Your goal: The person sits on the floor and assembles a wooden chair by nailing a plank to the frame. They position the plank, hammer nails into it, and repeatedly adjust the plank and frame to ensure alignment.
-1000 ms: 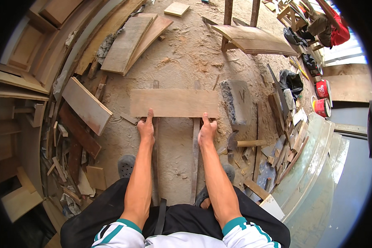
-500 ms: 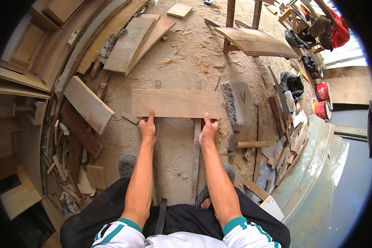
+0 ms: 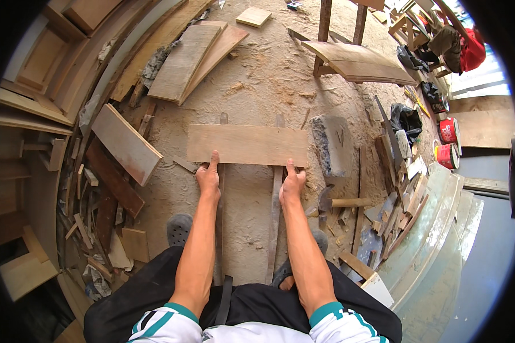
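A flat wooden board point(image 3: 247, 144) lies crosswise over two thin wooden battens point(image 3: 275, 200) that run away from me on the sawdust-covered ground. My left hand point(image 3: 208, 176) grips the left batten just below the board, its forefinger stretched up onto the board's near edge. Over on the right batten my right hand point(image 3: 292, 184) does the same, forefinger touching the board's near edge. Both forearms reach in from the lower edge.
A grey stone block point(image 3: 332, 144) sits right of the board, a hammer point(image 3: 333, 202) below it. Planks point(image 3: 184, 60) lie ahead, offcuts point(image 3: 125, 143) and scraps at left. A wooden table point(image 3: 357, 62) stands at the back right, paint cans point(image 3: 447, 154) further right.
The board has shifted slightly away from me, with both hands following it forward along the battens.
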`<state>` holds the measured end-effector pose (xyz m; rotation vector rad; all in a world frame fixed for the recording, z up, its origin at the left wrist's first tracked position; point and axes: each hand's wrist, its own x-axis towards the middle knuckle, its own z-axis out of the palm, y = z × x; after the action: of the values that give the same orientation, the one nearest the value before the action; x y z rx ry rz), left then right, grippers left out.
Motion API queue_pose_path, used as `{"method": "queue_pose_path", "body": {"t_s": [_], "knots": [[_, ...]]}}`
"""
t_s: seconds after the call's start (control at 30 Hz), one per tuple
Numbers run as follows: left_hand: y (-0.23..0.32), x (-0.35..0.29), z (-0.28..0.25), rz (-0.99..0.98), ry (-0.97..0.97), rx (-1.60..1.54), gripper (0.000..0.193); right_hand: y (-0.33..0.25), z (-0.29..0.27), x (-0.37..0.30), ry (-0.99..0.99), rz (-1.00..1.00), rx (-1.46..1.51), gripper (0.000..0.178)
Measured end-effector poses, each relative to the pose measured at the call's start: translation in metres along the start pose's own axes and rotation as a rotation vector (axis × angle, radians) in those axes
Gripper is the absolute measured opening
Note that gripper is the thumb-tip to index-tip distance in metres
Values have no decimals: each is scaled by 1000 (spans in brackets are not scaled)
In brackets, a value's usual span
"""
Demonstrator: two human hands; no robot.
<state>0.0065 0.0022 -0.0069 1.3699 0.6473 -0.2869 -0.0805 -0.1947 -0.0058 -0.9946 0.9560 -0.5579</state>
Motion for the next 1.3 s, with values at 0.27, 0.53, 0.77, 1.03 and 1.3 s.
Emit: {"method": "queue_pose_path", "body": {"t_s": [0.27,0.53,0.77,1.03,1.3], "knots": [[-2,2,-1,-15,-12,-21,63,1,-1,2,-14,3,-5,57],[-2,-1,3,-2,11,-52,62,2,-1,1,-4,-10,10,57],[2,-7,4,8,1,-20,65,3,-2,1,-5,-21,12,56],[5,-8,5,-11,27,-26,61,7,-1,2,17,-55,-35,56],[6,-10,8,-23,43,-16,60,8,-2,4,32,-32,-61,55]]}}
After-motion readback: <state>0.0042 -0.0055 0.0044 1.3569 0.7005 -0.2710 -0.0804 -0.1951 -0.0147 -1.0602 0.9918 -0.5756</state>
